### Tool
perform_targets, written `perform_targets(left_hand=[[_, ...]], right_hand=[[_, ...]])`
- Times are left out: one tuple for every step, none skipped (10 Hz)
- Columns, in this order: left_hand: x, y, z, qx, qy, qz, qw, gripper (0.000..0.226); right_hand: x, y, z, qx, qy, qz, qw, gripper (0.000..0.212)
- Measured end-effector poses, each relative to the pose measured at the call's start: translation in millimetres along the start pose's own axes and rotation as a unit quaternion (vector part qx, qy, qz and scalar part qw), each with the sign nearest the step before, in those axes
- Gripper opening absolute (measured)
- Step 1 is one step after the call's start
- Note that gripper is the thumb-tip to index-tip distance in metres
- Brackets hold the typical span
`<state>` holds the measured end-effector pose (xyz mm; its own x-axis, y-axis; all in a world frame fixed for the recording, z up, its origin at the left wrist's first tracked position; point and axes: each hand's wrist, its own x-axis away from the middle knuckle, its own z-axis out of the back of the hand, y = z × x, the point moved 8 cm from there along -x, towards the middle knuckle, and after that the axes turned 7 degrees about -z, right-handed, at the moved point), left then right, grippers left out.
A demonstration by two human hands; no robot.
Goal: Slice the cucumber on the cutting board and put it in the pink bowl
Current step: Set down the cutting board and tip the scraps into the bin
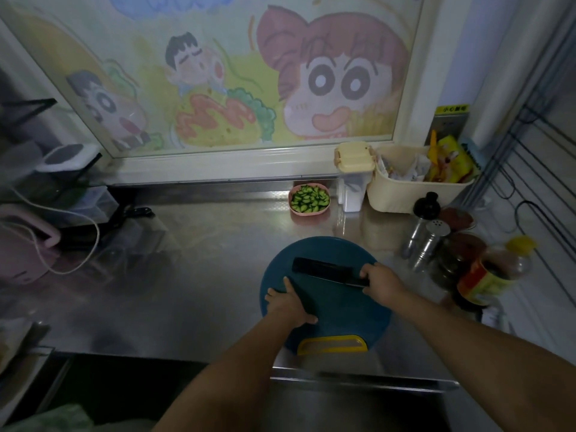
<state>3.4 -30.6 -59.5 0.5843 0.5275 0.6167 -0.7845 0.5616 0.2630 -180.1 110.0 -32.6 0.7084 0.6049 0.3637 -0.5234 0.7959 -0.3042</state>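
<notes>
Cucumber slices (310, 199) fill the pink bowl (308, 214) far back on the steel counter (202, 260), well apart from both my hands. On the round blue cutting board (336, 307) nearer me, my right hand (380, 280) grips the handle of the black knife (321, 268), whose blade lies flat. My left hand (290, 302) rests open on the board's left edge.

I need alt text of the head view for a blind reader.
The right hand grips a black knife on a round blue cutting board; the left hand rests on the board beside it. Sliced cucumber fills the pink bowl farther back.
</notes>
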Motion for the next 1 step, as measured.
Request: perform_targets(left_hand=[[0.1,3.4,23.5,0.060,0.012,-0.013,0.998,0.116]], right_hand=[[3.4,-3.4,20.5,-0.032,-0.004,0.009,0.999,0.022]])
